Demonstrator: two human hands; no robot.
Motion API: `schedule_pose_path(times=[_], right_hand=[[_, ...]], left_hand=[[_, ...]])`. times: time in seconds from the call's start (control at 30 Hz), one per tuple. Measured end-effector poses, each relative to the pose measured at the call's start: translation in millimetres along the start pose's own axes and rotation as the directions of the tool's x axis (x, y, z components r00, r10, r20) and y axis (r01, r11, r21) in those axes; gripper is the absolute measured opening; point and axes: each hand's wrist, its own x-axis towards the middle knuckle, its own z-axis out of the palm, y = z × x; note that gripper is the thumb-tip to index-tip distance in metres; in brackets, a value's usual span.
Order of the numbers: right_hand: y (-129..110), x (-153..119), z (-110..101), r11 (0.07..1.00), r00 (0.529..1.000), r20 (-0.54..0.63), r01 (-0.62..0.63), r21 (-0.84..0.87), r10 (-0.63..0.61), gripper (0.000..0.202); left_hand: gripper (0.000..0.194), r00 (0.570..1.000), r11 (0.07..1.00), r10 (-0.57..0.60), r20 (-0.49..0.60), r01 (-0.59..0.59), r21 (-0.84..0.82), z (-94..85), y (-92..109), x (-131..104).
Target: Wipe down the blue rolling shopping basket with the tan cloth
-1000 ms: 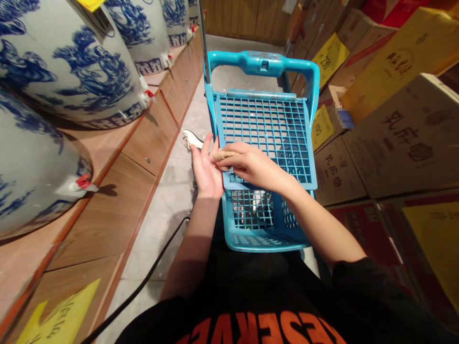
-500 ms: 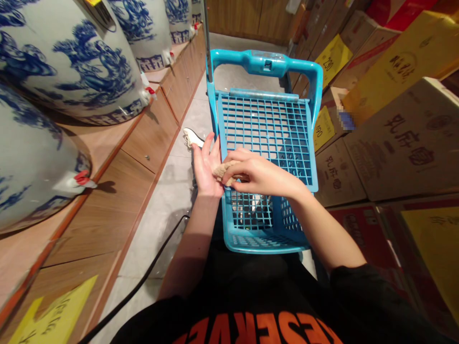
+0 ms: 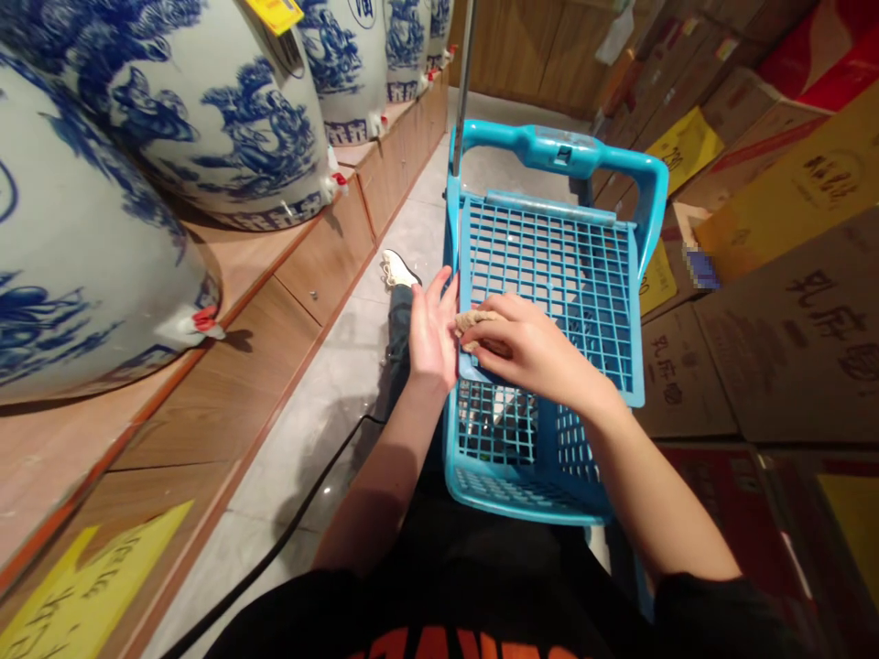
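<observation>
My left hand point(image 3: 434, 334) is open, palm turned up and fingers stretched out, at the left side of a blue shopping basket cart point(image 3: 536, 502). In the closed fingers of my right hand point(image 3: 528, 343) is a crumpled beige cloth point(image 3: 475, 320) with a rough texture. Its left end meets the edge of my left palm, and the right fingers cover much of the rest. Both hands are above the cart's blue grid panel point(image 3: 618, 302). Past the grid rises the cart's handle point(image 3: 563, 154).
Big blue-and-white ceramic jars point(image 3: 261, 137) with red-handled taps line a wooden ledge point(image 3: 254, 275) on the left. Stacked cardboard boxes point(image 3: 687, 366) with yellow price signs wall the right side. A white shoe point(image 3: 398, 268) and a black cable point(image 3: 302, 513) are left of the cart.
The view has swung left, so the cart, jars and both hands appear farther right and slightly lower. The right hand still grips the cloth beside the open left palm.
</observation>
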Motion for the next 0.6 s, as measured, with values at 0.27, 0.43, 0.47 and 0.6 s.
schedule_pose_path(times=[0.27,0.43,0.47,0.6], right_hand=[[-5.0,-0.1,0.4,0.995,0.993,0.100,0.048,0.093,-0.057,0.015],[-0.6,2.4,5.3,0.992,0.996,-0.071,-0.064,-0.109,0.057,0.015],[-1.2,2.7,5.3,0.992,0.996,-0.065,-0.061,-0.113,0.054,0.014],[-7.1,1.9,1.5,0.999,0.994,0.093,0.051,0.019,-0.053,0.015]], left_hand=[[0.056,1.000,1.000,-0.004,-0.002,0.004,-0.025,-2.4,0.7,-0.8],[0.057,1.000,1.000,-0.010,0.004,0.010,0.001,-2.0,1.6,-1.0],[0.056,1.000,1.000,-0.008,0.005,0.008,-0.003,-2.4,1.6,-0.8],[0.054,1.000,1.000,-0.004,-0.007,0.004,-0.024,-4.5,0.7,0.3]])
